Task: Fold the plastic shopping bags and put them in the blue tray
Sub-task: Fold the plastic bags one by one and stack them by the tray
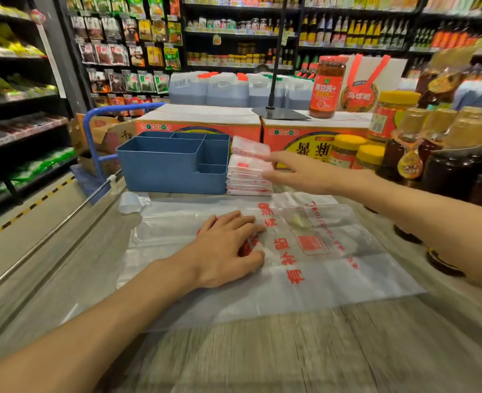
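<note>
My left hand presses flat, fingers straight, on the limp, slippery bag; right hand, fingers spread, reaches toward one o'clock; I'd pinch the edge

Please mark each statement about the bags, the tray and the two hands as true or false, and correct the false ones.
1. The left hand rests on the flat bag. True.
2. The blue tray is full of folded bags. False: no bags show in its compartments.
3. The folded bags are stacked to the right of the tray. True.
4. The right hand holds a jar. False: it reaches, fingers straight, toward the folded bags.
5. The flat bag has blue print. False: the print is red.
</note>
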